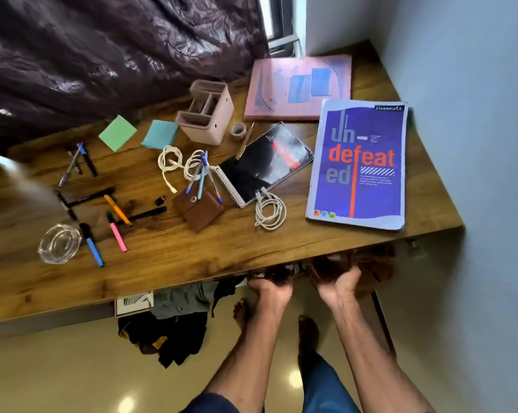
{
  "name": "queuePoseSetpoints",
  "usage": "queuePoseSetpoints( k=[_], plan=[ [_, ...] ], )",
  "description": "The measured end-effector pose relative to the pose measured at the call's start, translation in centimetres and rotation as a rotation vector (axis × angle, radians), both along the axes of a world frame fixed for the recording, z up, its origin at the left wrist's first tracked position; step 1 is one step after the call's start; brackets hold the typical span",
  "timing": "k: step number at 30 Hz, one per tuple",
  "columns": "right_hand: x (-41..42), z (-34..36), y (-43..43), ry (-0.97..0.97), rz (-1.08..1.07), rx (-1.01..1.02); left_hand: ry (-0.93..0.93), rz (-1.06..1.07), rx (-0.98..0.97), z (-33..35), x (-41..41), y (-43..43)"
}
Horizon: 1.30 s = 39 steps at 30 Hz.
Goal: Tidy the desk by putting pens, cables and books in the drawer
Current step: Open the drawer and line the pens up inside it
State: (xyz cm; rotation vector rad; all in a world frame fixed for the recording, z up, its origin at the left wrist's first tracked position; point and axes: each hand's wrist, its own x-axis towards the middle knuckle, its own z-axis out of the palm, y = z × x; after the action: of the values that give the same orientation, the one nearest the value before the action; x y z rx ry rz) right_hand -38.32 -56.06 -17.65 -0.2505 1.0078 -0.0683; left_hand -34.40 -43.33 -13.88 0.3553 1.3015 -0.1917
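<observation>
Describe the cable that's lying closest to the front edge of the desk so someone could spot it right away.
Start at the big purple notebook on the desk's right side. Just left of its bottom corner lies a white coiled cable, its plug end resting on the black spiral notebook. The other white cables lie further back, with pens across one.

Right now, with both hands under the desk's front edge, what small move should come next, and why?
Probably pull the drawer out toward the body. Both the left hand and right hand reach under the desk edge there, empty, while pens, cables and the purple notebook all lie on top, so nothing can go in until it opens.
</observation>
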Motion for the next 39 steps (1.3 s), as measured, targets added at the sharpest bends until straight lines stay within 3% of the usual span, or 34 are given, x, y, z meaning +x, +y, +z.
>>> queuePoseSetpoints(
  k=[7, 15, 19, 21, 23, 25, 27, 29, 31, 33, 35, 39],
  plan=[
    [-0.7, -1.1, -0.8, -0.012, -0.043, 0.039, 0.014, 0.048, 0.036, -2.6, -0.6, 0.1],
    [-6.3, -0.8, -0.6, 0.007, -0.113, 0.092, 0.178, 0.046, 0.157, -5.1, -6.1, 1.6],
    [-8.9, 0.3, -0.5, 0.081, -0.062, 0.044, 0.113, 0.003, 0.116, -4.2, -8.3, 1.5],
    [-10.2, 2.0, 0.4, 0.244, 0.145, -0.136, 0.141, -0.154, 0.121, -3.4, -9.4, 1.5],
    [-11.3, 5.1, 1.4, 0.383, 0.433, -0.463, 0.137, -0.523, 0.262, -1.8, -11.2, 1.5],
    [-11.8, 8.3, 2.1, 0.245, 0.624, -0.78, -0.018, -1.054, 0.614, 0.8, -13.0, 1.8],
    [-11.8, 10.7, 2.3, 0.0, 0.808, -1.16, -0.356, -1.455, 1.057, 3.4, -13.7, 2.9],
    [-10.2, 11.3, 2.3, -0.179, 0.928, -1.552, -0.623, -1.625, 1.443, 5.6, -12.9, 3.9],
    [-8.2, 11.0, 2.4, -0.226, 1.154, -1.763, -0.721, -1.681, 1.72, 5.5, -11.3, 5.0],
    [-7.4, 9.9, 2.5, -0.154, 1.5, -1.776, -0.682, -1.852, 1.739, 4.3, -10.0, 6.4],
    [-8.0, 9.0, 2.4, -0.092, 1.708, -1.813, -0.563, -2.053, 1.577, 3.1, -9.7, 7.5],
    [-10.6, 8.5, 2.4, -0.134, 1.66, -1.905, -0.593, -2.12, 1.528, 3.1, -11.4, 8.5]
  ],
)
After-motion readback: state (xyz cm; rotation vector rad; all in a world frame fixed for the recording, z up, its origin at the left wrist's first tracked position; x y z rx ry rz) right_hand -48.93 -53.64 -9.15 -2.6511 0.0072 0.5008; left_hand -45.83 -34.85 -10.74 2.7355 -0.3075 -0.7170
